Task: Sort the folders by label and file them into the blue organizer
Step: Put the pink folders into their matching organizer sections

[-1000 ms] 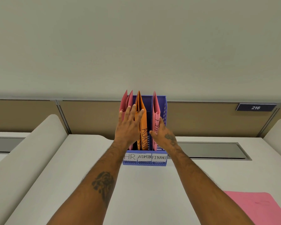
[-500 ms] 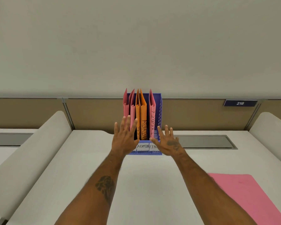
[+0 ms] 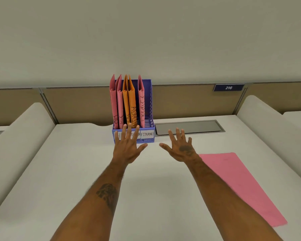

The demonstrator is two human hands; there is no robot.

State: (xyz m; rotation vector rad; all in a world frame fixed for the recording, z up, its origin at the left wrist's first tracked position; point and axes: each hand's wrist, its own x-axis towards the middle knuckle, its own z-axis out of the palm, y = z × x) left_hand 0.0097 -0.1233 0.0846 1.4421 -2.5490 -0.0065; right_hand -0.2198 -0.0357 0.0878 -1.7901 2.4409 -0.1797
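White desk point(image 3: 76, 171) below beige partition point(image 3: 181, 101); organizer point(image 3: 150, 105) centre frame; left hand point(image 3: 128, 148) and right hand point(image 3: 181, 150) spread, empty; pink folder point(image 3: 236, 185) lower right.

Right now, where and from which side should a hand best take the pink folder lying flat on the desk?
Grip the pink folder at its left long edge, likely with the right hand beside it. It lies flat, so fingers must slide under an edge.

White desk point(image 3: 76, 171): blue organizer point(image 3: 150, 139) at back, pink folder point(image 3: 241, 186) flat right.
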